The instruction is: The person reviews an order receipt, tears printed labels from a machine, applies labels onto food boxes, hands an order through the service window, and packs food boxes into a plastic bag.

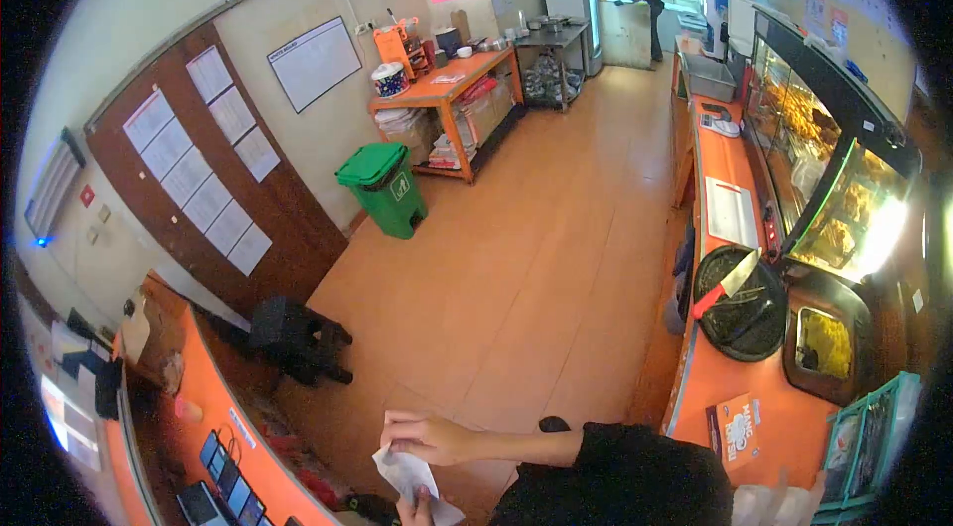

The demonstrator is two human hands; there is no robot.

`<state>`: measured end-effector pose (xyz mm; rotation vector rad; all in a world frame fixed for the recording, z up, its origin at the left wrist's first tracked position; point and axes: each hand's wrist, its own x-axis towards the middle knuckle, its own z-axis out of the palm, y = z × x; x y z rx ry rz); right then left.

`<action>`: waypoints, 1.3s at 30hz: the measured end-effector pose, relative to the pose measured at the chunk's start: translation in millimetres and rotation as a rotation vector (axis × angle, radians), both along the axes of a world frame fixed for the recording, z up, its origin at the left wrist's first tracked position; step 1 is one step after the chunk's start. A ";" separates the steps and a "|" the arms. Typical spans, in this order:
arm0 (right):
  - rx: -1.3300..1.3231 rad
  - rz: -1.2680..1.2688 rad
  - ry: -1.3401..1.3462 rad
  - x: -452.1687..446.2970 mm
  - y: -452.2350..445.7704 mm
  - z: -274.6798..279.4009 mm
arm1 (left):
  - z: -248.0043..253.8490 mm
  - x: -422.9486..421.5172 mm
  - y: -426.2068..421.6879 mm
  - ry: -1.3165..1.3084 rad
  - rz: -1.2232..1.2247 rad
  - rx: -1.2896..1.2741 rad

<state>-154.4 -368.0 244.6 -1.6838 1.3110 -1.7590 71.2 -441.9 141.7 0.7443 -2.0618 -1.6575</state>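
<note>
A piece of white paper (407, 474), possibly a small bag, is between my two hands at the bottom of the view. My right hand (429, 439) reaches in from the right, its fingers closed on the paper's upper edge. Lower down, my left hand (417, 508) pinches the same paper with the thumb on top; the frame's bottom edge cuts off most of this hand. Whether anything lies inside the paper I cannot tell.
On the right counter are a knife (730, 282) on a round black board (740, 332), a tray of yellow food (824, 343) and a lit food warmer (849, 203). Phones (231, 479) lie on the left counter. A green bin (387, 194) and black stool (298, 335) stand left. A person (650, 5) stands far back.
</note>
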 end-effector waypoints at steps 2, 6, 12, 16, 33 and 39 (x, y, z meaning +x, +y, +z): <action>-0.057 -0.109 0.068 -41.8 -8.3 -4.7 | 44.4 -44.1 18.8 -0.109 0.056 0.153; 0.026 -0.231 0.130 -130.8 3.5 -5.1 | -32.2 -108.6 2.7 0.015 0.154 -0.038; 0.102 -0.584 0.076 -234.0 61.6 -34.8 | -120.2 -201.1 -25.2 -0.177 -0.086 -0.439; 0.055 -0.806 -0.097 -267.7 117.2 -28.0 | -96.3 -279.0 -2.4 -0.035 -0.103 -0.317; 0.143 -1.299 -0.059 -171.7 164.9 -94.2 | -18.6 -416.7 57.7 0.018 -1.285 0.000; 0.163 -1.375 -0.078 -148.9 145.3 -106.3 | -32.4 -393.3 49.3 -0.096 -1.297 0.160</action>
